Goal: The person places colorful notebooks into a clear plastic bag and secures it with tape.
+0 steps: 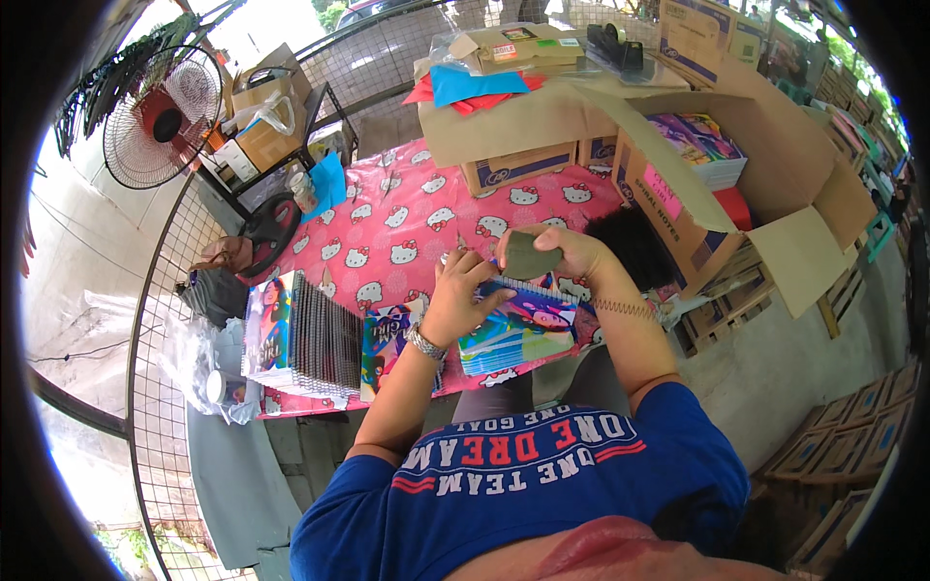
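In front of me lies a stack of colourful notebooks (516, 341) with bright printed covers. Along the top notebook's far edge runs a wire-like spiral coil (542, 290), its loose end (628, 309) sticking out past the right side, under my right forearm. My left hand (463, 295), a watch on its wrist, grips that bound edge, with the thumb on the near side and fingers beyond it. Just above the coil, my right hand (578, 254) holds a dark green flat piece (533, 257) whose material I cannot make out.
Left of my arm stand rows of spiral-bound notebooks (325, 334) on the pink patterned tablecloth (387, 218). An open carton (668, 208) with notebooks is at right, beside a black bristly thing (630, 247). A fan (163, 121) stands far left, near a wire fence (155, 300).
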### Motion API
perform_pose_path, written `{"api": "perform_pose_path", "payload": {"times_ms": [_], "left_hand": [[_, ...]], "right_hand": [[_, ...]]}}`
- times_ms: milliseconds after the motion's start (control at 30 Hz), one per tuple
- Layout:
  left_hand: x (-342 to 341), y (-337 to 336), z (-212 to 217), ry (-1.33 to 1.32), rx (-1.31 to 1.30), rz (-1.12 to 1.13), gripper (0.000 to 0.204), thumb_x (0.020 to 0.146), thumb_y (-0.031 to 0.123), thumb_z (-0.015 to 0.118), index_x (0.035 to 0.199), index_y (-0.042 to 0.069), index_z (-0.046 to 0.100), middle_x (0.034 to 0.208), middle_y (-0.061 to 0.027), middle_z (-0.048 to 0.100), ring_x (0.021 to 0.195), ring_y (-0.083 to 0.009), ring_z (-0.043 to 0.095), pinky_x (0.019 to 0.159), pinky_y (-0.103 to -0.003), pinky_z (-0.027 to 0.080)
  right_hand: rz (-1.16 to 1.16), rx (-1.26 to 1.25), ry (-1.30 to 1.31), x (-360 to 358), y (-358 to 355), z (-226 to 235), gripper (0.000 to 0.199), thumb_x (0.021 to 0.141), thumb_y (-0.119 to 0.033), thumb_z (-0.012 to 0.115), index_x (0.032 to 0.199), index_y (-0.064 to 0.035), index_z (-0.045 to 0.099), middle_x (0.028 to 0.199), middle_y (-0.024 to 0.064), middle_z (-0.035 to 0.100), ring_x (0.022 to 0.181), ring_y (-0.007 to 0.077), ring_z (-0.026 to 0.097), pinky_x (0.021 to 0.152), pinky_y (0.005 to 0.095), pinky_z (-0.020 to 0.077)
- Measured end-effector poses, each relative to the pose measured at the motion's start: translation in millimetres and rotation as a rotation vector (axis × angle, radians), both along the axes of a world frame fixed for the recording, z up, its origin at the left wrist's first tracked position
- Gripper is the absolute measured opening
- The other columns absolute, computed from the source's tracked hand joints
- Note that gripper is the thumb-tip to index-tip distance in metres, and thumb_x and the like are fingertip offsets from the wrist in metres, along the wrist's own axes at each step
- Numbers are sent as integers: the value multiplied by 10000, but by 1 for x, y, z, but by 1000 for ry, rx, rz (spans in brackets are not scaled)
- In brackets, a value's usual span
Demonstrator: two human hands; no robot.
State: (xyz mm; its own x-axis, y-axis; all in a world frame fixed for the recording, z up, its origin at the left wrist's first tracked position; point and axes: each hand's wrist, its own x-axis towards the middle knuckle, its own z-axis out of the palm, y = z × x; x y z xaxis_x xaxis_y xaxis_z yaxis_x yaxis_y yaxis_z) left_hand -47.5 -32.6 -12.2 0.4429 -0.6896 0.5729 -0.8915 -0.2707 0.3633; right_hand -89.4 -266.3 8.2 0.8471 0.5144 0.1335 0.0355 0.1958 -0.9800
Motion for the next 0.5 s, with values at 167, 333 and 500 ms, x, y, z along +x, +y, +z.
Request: {"api": "perform_pose_path", "payload": {"times_ms": [167, 333, 500], "left_hand": [[-8, 0, -1, -69, -47, 96, 285, 745, 223, 812, 947, 87, 664, 913, -60, 571, 956, -281, 512, 872, -430, 394], [-12, -5, -2, -61, 14, 101, 238, 790, 206, 780, 982, 107, 681, 965, -55, 568, 1010, -280, 499, 901, -427, 384], [-12, -1, -1, -30, -20, 8, 216, 790, 195, 766, 962, 106, 671, 1001, -52, 584, 1045, -286, 499, 920, -441, 378]], "right_hand": [[-63, 124, 35, 0, -16, -18, 549, 844, -343, 638, 1237, 34, 572, 1147, 102, 654, 1068, 173, 616, 973, 318, 462], [-233, -138, 25, 9, -15, -41, 514, 880, -355, 674, 1233, 7, 579, 1122, 58, 658, 1009, 160, 635, 879, 304, 500], [-237, -988, -454, 9, -13, -93, 352, 877, -370, 708, 1103, -107, 653, 1157, 117, 570, 1164, 289, 507, 954, 404, 428]]}}
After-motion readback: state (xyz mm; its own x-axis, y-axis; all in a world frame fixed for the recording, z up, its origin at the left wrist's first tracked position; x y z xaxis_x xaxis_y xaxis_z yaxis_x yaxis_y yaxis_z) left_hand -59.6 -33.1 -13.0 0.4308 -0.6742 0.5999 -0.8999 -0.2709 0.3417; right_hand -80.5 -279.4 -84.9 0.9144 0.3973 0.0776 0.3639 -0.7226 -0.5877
